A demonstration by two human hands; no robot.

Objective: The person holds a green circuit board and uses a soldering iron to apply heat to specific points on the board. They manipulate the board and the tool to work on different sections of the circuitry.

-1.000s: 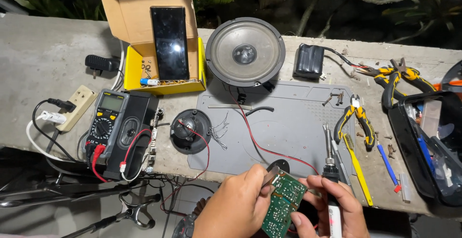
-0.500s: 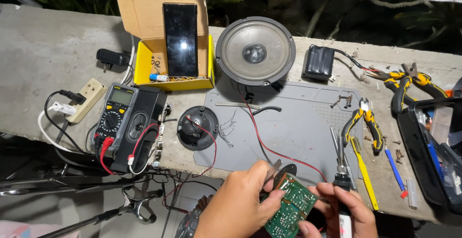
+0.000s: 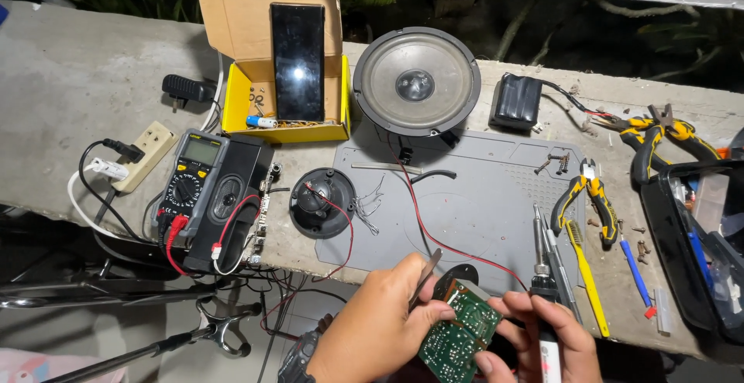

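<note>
My left hand (image 3: 380,325) holds a small green circuit board (image 3: 459,330) at the bottom of the view, together with thin metal tweezers (image 3: 426,276) that stick up past the thumb. My right hand (image 3: 546,336) grips a soldering iron (image 3: 541,255), tip pointing away over the grey work mat (image 3: 480,197), and its fingers also touch the board's right edge. A red wire (image 3: 418,220) runs from near the board across the mat toward the large round speaker (image 3: 416,81).
On the concrete ledge: an open yellow cardboard box (image 3: 271,58) with a black phone propped in it, a multimeter (image 3: 190,182), a small black speaker cone (image 3: 322,201), a black battery pack (image 3: 518,100), yellow-handled pliers (image 3: 589,197), a black tool case (image 3: 697,243) at right, a power strip (image 3: 143,154).
The view has shifted slightly, so the ledge sits lower and more to the right. Both hands stay at the bottom edge with the board, tweezers and soldering iron.
</note>
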